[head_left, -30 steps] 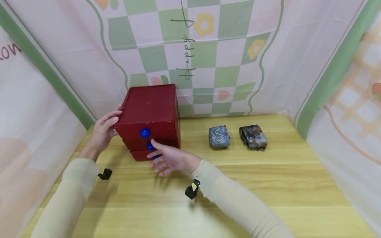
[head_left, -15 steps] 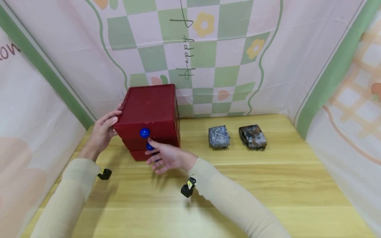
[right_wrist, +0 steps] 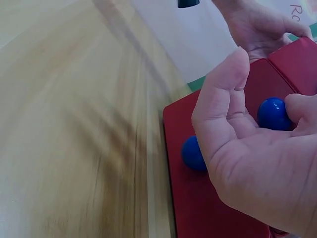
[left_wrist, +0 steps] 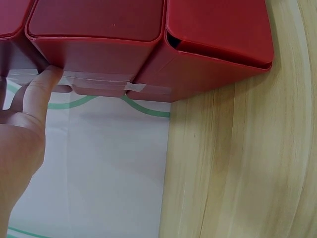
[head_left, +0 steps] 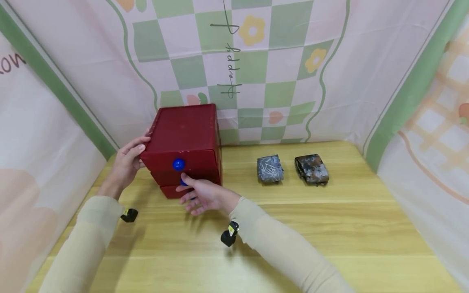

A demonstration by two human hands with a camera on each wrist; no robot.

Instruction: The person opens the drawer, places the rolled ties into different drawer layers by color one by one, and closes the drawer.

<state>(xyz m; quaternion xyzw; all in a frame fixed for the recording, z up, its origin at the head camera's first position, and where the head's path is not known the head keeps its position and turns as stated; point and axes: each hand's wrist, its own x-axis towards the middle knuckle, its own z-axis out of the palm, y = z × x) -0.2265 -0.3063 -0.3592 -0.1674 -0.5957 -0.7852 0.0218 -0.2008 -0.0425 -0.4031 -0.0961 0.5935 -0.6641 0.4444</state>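
Note:
A dark red drawer box [head_left: 185,126] with blue round knobs stands on the table at left. Its drawers look closed in the head view. My left hand [head_left: 126,162] rests against the box's left side near the upper front edge, fingers fairly straight; in the left wrist view a finger presses along the red side wall. At the front, my right hand [head_left: 209,195] has thumb and index finger at either side of the middle blue knob [right_wrist: 273,114], pinching it, with the other fingers spread below. The lowest knob [right_wrist: 193,153] is partly behind that hand; the top knob [head_left: 178,164] shows fully.
To the right of the box lie a grey patterned folded bundle [head_left: 270,169] and a dark camouflage-patterned folded bundle [head_left: 312,169]. Printed cloth walls [head_left: 286,73] enclose the back and sides of the wooden table [head_left: 293,236].
My right hand has shifted slightly left, and its thumb has come down onto the middle knob. The left hand, the box and both bundles stay where they were.

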